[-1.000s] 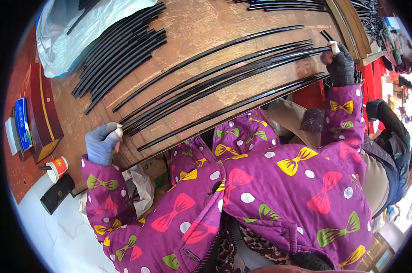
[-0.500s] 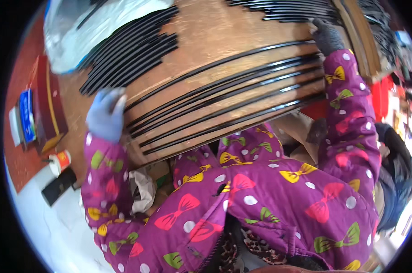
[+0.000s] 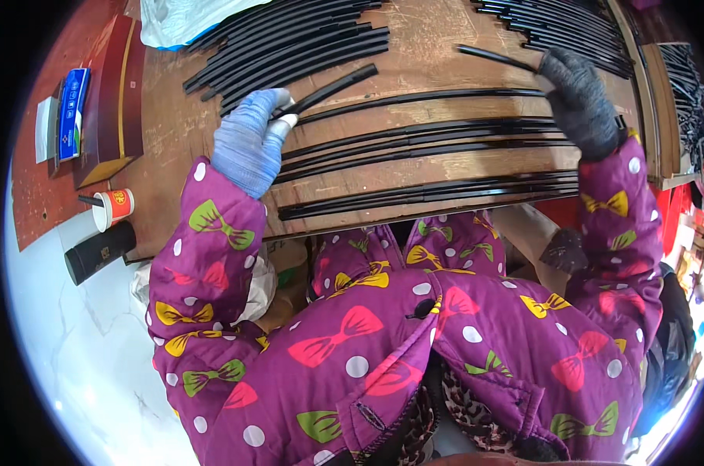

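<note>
My left hand (image 3: 247, 144), in a blue-grey glove with pale fingertips, pinches a short black tube (image 3: 336, 88) that slants up to the right. In a dark grey glove, my right hand (image 3: 581, 101) is closed round another short black tube (image 3: 491, 56), whose free end points left. Between and below the hands, several long thin black rods (image 3: 445, 94) lie side by side across the wooden table, the nearest along its front edge. Beyond my left hand is a pile of short black tubes (image 3: 297, 50). A second pile of black tubes (image 3: 554, 31) lies beyond my right hand.
A white plastic bag (image 3: 192, 19) lies at the far left. To the left stand a maroon box (image 3: 111, 101), a blue box (image 3: 73, 113), a paper cup (image 3: 119, 206) and a black case (image 3: 99, 252). A wooden strip (image 3: 656, 101) borders the table's right side, with dark thin pieces (image 3: 682, 101) beyond.
Both hands now hold short black tubes. The left hand has moved right and up, the right hand slightly right and nearer. The view has shifted, and the nearer long rods lie closer together.
</note>
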`<state>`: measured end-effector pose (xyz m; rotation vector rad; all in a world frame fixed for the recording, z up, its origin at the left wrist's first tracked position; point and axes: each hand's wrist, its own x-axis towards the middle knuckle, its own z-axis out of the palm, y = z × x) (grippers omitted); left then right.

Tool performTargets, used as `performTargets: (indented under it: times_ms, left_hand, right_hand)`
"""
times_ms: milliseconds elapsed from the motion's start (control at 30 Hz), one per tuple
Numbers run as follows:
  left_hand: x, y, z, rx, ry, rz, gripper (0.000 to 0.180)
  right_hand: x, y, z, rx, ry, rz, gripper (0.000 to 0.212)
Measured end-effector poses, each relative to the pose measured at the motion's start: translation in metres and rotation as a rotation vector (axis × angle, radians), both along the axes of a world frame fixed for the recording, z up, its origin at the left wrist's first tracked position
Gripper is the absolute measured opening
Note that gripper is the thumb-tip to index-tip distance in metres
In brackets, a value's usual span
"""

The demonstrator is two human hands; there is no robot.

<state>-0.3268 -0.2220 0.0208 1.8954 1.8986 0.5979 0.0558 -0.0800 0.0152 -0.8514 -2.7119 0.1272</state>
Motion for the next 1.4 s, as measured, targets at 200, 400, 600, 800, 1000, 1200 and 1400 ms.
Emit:
performTargets:
  times_ms: [200, 400, 600, 800, 1000, 1200, 1400]
  left_hand:
    - [0.014, -0.017, 0.022, -0.082, -0.178, -0.010, 0.018]
    - [0.020, -0.014, 0.025, -0.109, -0.253, -0.060, 0.017]
    - [0.022, -0.017, 0.030, -0.109, -0.222, -0.082, 0.018]
    - [0.023, -0.019, 0.029, -0.113, -0.198, -0.088, 0.019]
    - [0.025, -0.022, 0.031, 0.022, 0.079, -0.194, 0.018]
    - [0.018, -0.027, 0.022, -0.157, -0.253, -0.054, 0.017]
    - [0.020, -0.025, 0.022, -0.175, -0.292, -0.029, 0.016]
  right_hand:
    - [-0.038, -0.054, 0.022, -0.149, 0.248, 0.060, 0.029]
    - [-0.041, -0.068, 0.020, -0.156, 0.226, -0.003, 0.031]
    - [-0.034, -0.073, 0.015, -0.259, 0.260, -0.033, 0.033]
    - [-0.031, -0.077, 0.011, -0.336, 0.210, -0.057, 0.031]
    - [-0.029, -0.076, 0.008, -0.539, 0.333, -0.055, 0.021]
    - [-0.027, -0.078, 0.018, -0.469, 0.276, -0.102, 0.018]
    - [-0.032, -0.086, 0.019, -0.262, 0.228, -0.161, 0.024]
